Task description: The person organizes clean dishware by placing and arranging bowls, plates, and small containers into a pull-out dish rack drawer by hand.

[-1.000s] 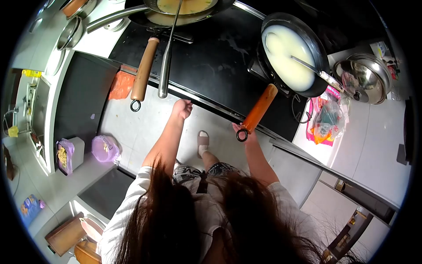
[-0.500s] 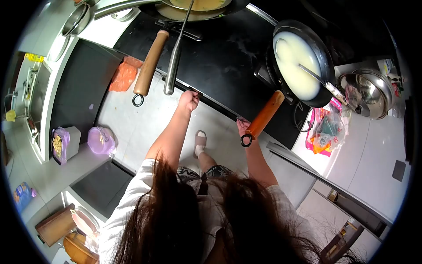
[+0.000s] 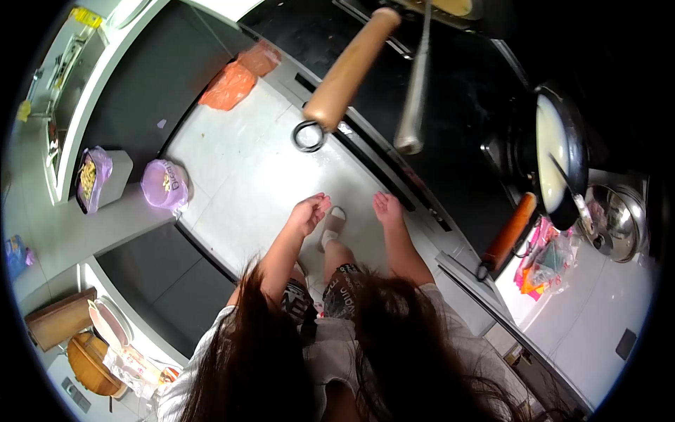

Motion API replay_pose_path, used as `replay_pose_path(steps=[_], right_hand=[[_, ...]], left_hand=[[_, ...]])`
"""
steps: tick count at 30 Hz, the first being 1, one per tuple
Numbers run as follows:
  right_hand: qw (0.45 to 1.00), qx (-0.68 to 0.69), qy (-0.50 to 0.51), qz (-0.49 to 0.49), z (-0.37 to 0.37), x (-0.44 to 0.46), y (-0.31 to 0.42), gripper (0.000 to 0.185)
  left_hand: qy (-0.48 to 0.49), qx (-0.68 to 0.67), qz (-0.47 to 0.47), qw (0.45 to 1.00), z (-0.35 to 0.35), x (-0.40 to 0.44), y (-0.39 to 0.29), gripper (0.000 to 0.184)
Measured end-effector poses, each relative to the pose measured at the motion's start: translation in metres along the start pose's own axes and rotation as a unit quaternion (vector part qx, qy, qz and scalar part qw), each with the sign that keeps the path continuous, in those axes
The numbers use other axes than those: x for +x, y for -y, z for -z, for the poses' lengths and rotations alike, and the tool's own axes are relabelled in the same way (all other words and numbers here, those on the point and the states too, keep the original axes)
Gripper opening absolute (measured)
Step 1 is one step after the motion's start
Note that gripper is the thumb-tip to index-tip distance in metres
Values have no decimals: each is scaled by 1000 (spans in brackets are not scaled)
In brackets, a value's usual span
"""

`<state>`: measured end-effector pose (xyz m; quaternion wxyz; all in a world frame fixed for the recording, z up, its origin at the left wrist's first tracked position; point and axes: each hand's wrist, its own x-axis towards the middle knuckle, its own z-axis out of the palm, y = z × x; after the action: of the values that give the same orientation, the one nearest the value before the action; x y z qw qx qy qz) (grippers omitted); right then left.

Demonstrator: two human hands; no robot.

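Both hands hang in the air in front of my body, over the pale floor, holding nothing I can see. My left hand (image 3: 309, 213) is open, its fingers loosely bent and turned inward. Level with it, my right hand (image 3: 387, 207) is open too, close to the front edge of the stove. Above them juts a pan's light wooden handle (image 3: 349, 70) with a metal ring at its end. Beside that is a metal utensil handle (image 3: 415, 105). At the right a dark wok (image 3: 575, 141) holds a pale milky liquid and a ladle (image 3: 567, 179), its orange-brown handle (image 3: 511, 228) pointing toward me.
Steel bowls (image 3: 615, 228) and colourful plastic bags (image 3: 545, 264) lie on the right counter. On the left are a purple-lined bin (image 3: 165, 184), another lined bin (image 3: 112, 181) and an orange-red bag (image 3: 230, 86). A wooden board (image 3: 60, 320) stands at lower left.
Both hands have drawn back from the stove edge toward my body, and the left has loosened its curled fingers. My view has turned and moved left, shifting the pans up and right.
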<state>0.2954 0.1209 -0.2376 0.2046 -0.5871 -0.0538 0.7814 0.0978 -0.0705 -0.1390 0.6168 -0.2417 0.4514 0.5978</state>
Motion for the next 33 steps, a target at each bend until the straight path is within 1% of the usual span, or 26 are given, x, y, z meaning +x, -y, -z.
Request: replay_pose_path(steps=[1,3,7,9,12,14,15,17,19,22,25,26,27,28,29,32,33], right_hand=[[1000,-8,6,-2,-7,11,-9,49],[1000,-19,15,1,-19,27,-27,48],[1000,9,-15,19,-28,50,-56,38],[999,27,-25,31,-24,69,-67,33],[986,40,-136,83,-39,86,-68,31],[984,86,-110,109,-20,138,-63,28],[982,107,-101,119,-24,153,-57,27],[975,148,-90,138,-29,166,-48,27],[966,191,-81,156,-35,174,-46,28],[952,276,-57,122,-43,180,-43,26],[958,248,-9,141,-32,175,-46,29],[968,135,-9,214,-25,180,-50,29],[959,18,-9,281,-22,178,-61,28],[967,128,-16,221,-22,177,-64,28],[956,243,-34,164,-32,163,-68,28],[971,186,3,149,-4,176,-94,30],[962,214,2,167,-18,156,-106,30]], left_hand=[[-14,1,-12,1000,12,1,-1,28],[-11,6,-14,1000,27,4,-5,27],[-7,10,-21,1000,59,10,-12,27],[-5,-8,-19,1000,86,17,-7,27],[-19,-24,-19,999,116,31,-2,28],[-20,-42,-21,999,141,43,6,28],[-24,-49,-28,998,151,51,8,28],[-33,-62,-36,997,167,64,17,28],[-21,-86,-33,996,176,78,25,29],[-9,-110,-39,993,162,95,26,29],[20,-126,-46,991,130,112,22,29],[33,-131,-48,990,119,119,21,30],[38,-134,-43,989,108,125,21,30],[41,-137,-38,989,98,131,20,30],[43,-141,-34,988,90,136,20,30],[37,-136,-35,989,68,138,18,31],[38,-136,-35,989,65,137,18,31]])
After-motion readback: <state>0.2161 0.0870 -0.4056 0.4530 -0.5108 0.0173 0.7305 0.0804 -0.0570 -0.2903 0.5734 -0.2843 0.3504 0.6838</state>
